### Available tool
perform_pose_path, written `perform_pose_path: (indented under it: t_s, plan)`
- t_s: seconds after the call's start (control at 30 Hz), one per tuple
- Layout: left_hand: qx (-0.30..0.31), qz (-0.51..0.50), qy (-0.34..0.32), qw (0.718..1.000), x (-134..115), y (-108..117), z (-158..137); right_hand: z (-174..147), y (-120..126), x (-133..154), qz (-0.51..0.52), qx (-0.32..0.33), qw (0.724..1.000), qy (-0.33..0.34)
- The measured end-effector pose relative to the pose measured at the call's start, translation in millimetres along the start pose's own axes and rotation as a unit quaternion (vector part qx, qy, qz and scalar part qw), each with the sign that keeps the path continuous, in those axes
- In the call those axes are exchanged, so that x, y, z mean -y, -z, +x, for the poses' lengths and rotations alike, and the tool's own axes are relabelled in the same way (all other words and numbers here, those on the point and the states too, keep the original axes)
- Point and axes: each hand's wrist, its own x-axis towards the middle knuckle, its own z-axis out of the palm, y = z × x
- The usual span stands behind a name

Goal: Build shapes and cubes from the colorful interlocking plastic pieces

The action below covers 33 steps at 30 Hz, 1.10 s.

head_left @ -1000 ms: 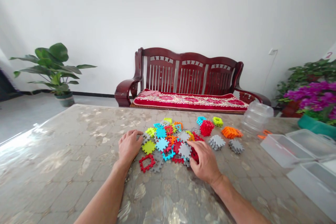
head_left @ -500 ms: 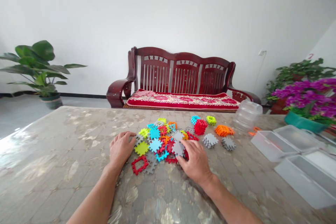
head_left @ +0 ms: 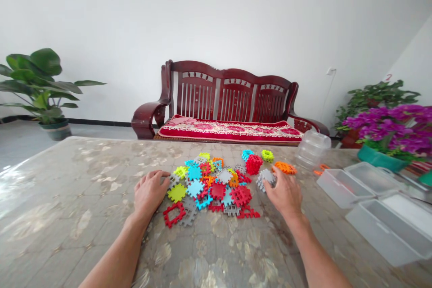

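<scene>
A loose pile of interlocking plastic tiles [head_left: 218, 191] in red, blue, lime, grey and orange lies on the table in front of me. My left hand [head_left: 151, 191] rests at the pile's left edge, fingers loosely laid out beside a grey tile [head_left: 173, 181], holding nothing that I can see. To the right of the pile, my right hand [head_left: 286, 191] has its thumb and fingers around the edge of a grey tile on top of the grey stack [head_left: 265, 179]. Behind it stand a red stack [head_left: 254, 164], a blue stack [head_left: 247, 155], a lime stack [head_left: 267, 156] and an orange stack [head_left: 285, 168].
Clear plastic boxes [head_left: 381, 229] with open lids lie at the table's right side. Near them stand a rounded clear container [head_left: 313, 148] and purple flowers [head_left: 394, 123] in a teal pot. A wooden bench [head_left: 232, 94] is beyond the table [head_left: 84, 216].
My right hand has moved right from the pile to the grey stack, and the grey tile it gripped has left the pile. One grey stack is now hidden. My left hand stays put.
</scene>
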Motion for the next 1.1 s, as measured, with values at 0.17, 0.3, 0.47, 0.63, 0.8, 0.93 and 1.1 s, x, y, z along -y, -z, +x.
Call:
perform_pose_path:
  t_s: [0.17, 0.3, 0.47, 0.63, 0.8, 0.93, 1.1]
  plan:
    - [0.002, 0.006, -0.001, 1.000, -0.3, 0.4, -0.1, -2.0, -2.9, -0.3, -0.017, 0.004, 1.000, 0.005]
    - [0.006, 0.009, -0.003, 1.000, 0.2, 0.4, 0.4, -1.6, -0.4, 2.1, -0.049, 0.051, 0.997, -0.019]
    - [0.010, 0.009, -0.003, 1.000, 0.8, 0.3, 1.3, -2.8, 6.1, 11.0, -0.076, 0.089, 0.992, -0.038]
    - [0.009, 0.007, -0.002, 1.000, -0.1, 0.7, 0.5, -3.2, 8.8, 11.6, -0.058, 0.063, 0.996, -0.026]
    - [0.001, 0.001, -0.003, 1.000, -0.2, 0.6, -0.2, -8.4, 0.5, 28.6, 0.090, 0.012, 0.992, 0.086]
    - [-0.004, -0.003, -0.004, 1.000, 0.5, -0.4, -0.1, -12.8, -10.4, 62.4, 0.198, 0.092, 0.964, 0.152]
    - [-0.006, -0.006, -0.003, 1.000, 0.0, -0.7, -0.3, -3.0, -17.9, 92.1, 0.209, 0.149, 0.939, 0.228]
